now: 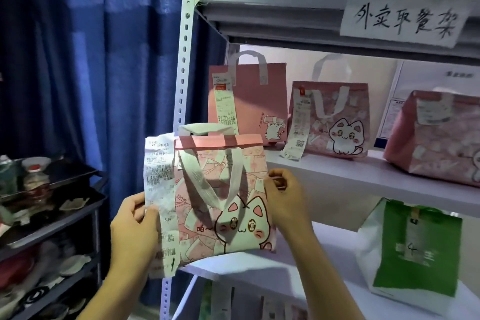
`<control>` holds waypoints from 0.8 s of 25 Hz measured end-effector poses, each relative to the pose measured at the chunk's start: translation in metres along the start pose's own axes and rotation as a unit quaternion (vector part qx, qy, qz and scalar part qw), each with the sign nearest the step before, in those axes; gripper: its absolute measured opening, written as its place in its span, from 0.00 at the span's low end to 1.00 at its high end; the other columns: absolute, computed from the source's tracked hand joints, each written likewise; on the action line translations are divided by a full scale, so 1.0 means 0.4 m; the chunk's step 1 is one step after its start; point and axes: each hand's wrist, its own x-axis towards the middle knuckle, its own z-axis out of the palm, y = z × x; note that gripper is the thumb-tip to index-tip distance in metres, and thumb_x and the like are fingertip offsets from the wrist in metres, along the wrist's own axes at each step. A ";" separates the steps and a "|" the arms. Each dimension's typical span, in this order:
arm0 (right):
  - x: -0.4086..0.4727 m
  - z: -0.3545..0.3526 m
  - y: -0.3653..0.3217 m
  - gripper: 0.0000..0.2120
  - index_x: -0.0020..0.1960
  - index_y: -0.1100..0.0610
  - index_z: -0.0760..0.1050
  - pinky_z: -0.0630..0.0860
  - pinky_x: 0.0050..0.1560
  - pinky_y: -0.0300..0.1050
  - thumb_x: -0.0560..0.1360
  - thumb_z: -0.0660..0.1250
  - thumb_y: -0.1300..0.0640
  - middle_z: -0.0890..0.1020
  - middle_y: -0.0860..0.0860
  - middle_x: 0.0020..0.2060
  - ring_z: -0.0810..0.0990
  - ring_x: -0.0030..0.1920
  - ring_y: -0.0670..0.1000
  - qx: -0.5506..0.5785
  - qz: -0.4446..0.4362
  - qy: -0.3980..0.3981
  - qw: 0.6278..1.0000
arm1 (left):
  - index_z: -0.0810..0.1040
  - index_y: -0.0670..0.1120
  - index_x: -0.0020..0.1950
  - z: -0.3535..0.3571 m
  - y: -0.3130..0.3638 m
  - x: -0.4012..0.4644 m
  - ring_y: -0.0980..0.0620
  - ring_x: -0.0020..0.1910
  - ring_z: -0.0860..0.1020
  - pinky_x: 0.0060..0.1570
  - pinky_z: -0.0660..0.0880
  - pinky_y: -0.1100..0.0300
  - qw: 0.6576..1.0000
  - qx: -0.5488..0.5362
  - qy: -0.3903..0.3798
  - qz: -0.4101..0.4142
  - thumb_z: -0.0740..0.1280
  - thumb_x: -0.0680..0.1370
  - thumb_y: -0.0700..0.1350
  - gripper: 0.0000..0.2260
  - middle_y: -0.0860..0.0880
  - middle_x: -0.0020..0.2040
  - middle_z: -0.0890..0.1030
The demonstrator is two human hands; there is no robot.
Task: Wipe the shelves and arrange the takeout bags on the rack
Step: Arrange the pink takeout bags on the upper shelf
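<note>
A person holds a pink cat-print takeout bag (223, 200) up in front of the white metal rack (185, 65), at the rack's left post and level with the gap between the middle shelf (337, 171) and the shelf below (259, 270); the left hand (136, 228) is clamped on the bag's left edge, its thumb pressing the long receipt (161, 200) against the side; the right hand (284, 197) is closed on the bag's right edge, fingers curled behind it.

On the middle shelf stand three more pink bags: a plain one at the back left (248, 101), a cat-print one (330, 119) beside it, and a third (436, 138) cut off by the frame's right edge; a green and white bag (413, 249) sits on the shelf below.

The likely risks lie in the placing; the loose receipt hangs past the bag's bottom and could catch on the post or fold under the base, so that the order details are hidden; the bag's bottom corner is close to the lower shelf's front edge, and a bag set down too near that edge could tip off; the soft white handles could snag.

A handwritten paper sign (405, 21) on the top beam reads 外卖取餐架; the held bag's print shows "100" and a character beside the cat; the receipt carries a barcode and small text too blurred to read; a QR code shows on the receipt of the middle cat bag.
</note>
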 end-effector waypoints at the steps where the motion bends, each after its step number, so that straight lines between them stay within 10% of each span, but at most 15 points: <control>1: 0.031 -0.011 -0.010 0.08 0.45 0.46 0.76 0.81 0.37 0.44 0.79 0.66 0.57 0.83 0.44 0.37 0.84 0.39 0.46 -0.008 -0.015 0.012 1.000 | 0.79 0.55 0.49 0.009 0.016 0.007 0.55 0.33 0.83 0.29 0.81 0.57 1.000 0.002 0.000 0.001 0.63 0.78 0.37 0.13 0.56 0.40 0.86; 10: 0.306 -0.141 -0.017 0.07 0.53 0.52 0.80 0.81 0.51 0.49 0.80 0.63 0.59 0.84 0.49 0.47 0.83 0.48 0.50 -0.062 -0.039 0.085 0.994 | 0.80 0.51 0.52 0.049 0.069 0.035 0.47 0.45 0.85 0.48 0.81 0.47 1.000 0.005 0.008 0.009 0.64 0.78 0.35 0.12 0.49 0.44 0.87; 15: 0.417 -0.111 -0.003 0.10 0.56 0.54 0.80 0.79 0.39 0.41 0.80 0.63 0.62 0.84 0.54 0.52 0.84 0.44 0.50 -0.091 -0.053 0.042 0.994 | 0.80 0.50 0.49 0.071 0.084 0.053 0.51 0.41 0.85 0.45 0.80 0.52 1.000 0.010 0.009 0.015 0.65 0.78 0.33 0.12 0.56 0.39 0.87; 20: 0.477 -0.022 -0.033 0.17 0.68 0.58 0.74 0.76 0.52 0.47 0.80 0.62 0.60 0.80 0.56 0.60 0.79 0.52 0.54 -0.116 -0.079 0.019 0.990 | 0.80 0.51 0.49 0.070 0.081 0.066 0.56 0.35 0.85 0.42 0.79 0.51 1.000 0.020 0.006 0.019 0.64 0.79 0.34 0.13 0.57 0.39 0.87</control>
